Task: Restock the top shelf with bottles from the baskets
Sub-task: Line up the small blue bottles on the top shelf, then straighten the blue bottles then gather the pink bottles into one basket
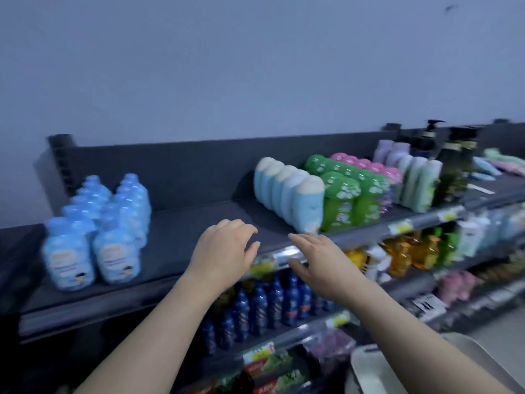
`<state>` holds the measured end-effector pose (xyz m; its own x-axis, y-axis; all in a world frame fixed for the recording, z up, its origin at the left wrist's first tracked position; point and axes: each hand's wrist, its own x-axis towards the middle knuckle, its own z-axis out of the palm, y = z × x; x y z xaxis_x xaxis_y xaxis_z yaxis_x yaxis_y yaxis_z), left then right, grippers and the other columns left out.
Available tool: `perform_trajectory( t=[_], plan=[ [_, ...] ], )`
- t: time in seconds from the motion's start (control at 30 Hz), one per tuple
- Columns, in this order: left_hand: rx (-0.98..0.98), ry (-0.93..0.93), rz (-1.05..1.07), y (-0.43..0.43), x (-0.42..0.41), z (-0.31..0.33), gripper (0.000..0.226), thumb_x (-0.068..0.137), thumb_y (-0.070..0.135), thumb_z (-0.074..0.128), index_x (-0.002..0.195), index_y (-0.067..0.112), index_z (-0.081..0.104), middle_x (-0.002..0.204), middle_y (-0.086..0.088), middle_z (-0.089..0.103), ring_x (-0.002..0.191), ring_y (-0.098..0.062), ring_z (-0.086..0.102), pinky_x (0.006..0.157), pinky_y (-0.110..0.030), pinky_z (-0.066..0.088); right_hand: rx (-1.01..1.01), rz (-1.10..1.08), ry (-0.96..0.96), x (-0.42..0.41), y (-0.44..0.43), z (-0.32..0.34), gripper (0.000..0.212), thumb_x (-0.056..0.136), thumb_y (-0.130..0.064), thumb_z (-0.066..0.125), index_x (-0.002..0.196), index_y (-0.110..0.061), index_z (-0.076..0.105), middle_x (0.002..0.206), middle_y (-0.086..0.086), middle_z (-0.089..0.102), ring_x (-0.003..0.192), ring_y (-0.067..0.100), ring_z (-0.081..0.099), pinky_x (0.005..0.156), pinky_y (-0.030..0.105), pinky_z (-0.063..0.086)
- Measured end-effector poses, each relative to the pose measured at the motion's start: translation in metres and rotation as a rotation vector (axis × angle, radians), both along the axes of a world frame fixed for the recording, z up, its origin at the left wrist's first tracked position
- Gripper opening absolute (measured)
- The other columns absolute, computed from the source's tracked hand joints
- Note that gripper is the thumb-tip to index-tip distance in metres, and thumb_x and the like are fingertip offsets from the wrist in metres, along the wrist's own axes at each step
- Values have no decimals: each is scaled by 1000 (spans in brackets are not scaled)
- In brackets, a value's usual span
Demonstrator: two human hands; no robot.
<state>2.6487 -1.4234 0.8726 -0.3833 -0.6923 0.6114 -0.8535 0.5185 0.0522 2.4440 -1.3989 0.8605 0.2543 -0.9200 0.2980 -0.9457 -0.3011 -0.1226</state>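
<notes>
The dark top shelf [199, 223] runs across the view. Two rows of light blue bottles [93, 223] stand at its left end. A row of pale blue bottles with cream caps [289, 191] stands right of the bare middle stretch, with green bottles [349, 191] and pink bottles [366, 163] beside them. My left hand [224, 248] hovers at the shelf's front edge, fingers curled and holding nothing. My right hand [321, 260] is just right of it, fingers spread, empty, close below the nearest pale blue bottle. No basket is clearly in view.
Dark pump bottles [451, 166] and pale green bottles [420, 183] stand further right on the top shelf. Below are dark blue bottles [264, 305], orange bottles [409, 251] and yellow price tags [400, 226]. A pale grey rim [377, 373] shows at bottom right. A plain wall rises behind.
</notes>
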Motion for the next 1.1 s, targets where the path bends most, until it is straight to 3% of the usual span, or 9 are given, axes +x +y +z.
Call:
perform_trajectory(
  t=[0.3,0.57,0.7,0.8,1.0,1.1],
  plan=[
    [184,-11,-309,29,-215,-70,25,91,36,55,105,20,67,100,2,66,96,-25,60,77,-35,48,142,-348,-5,-210,100,-56,52,98,-35,45,146,-18,36,148,0,43,138,18,34,112,29,24],
    [374,-147,-450,31,-343,-150,28,94,42,48,113,26,61,108,6,62,102,-18,56,79,-31,46,299,-630,-106,-336,154,-125,48,94,-27,51,140,-16,45,138,3,53,126,21,46,103,29,32],
    [496,-243,-507,14,-393,-192,30,93,39,50,115,22,61,111,2,62,106,-22,57,85,-35,47,386,-751,-161,-379,155,-169,45,91,-27,53,136,-22,50,132,3,58,121,24,52,101,34,41],
    [588,-288,-545,-11,-430,-220,25,91,35,52,110,20,61,105,0,61,102,-24,58,80,-37,49,449,-838,-190,-406,141,-201,48,91,-32,54,138,-25,47,130,3,59,120,25,53,100,38,44],
    [722,-404,-597,-74,-509,-277,26,91,32,53,111,18,62,104,-2,61,98,-25,60,77,-35,49,545,-964,-317,-455,98,-259,51,95,-31,52,145,-24,41,143,2,50,129,24,48,105,32,39],
    [783,-449,-636,-98,-548,-311,27,91,30,54,115,20,61,108,-3,62,101,-26,60,76,-33,46,584,-1023,-375,-476,82,-293,52,96,-28,52,146,-23,39,140,5,52,127,25,49,101,31,40]
  ],
)
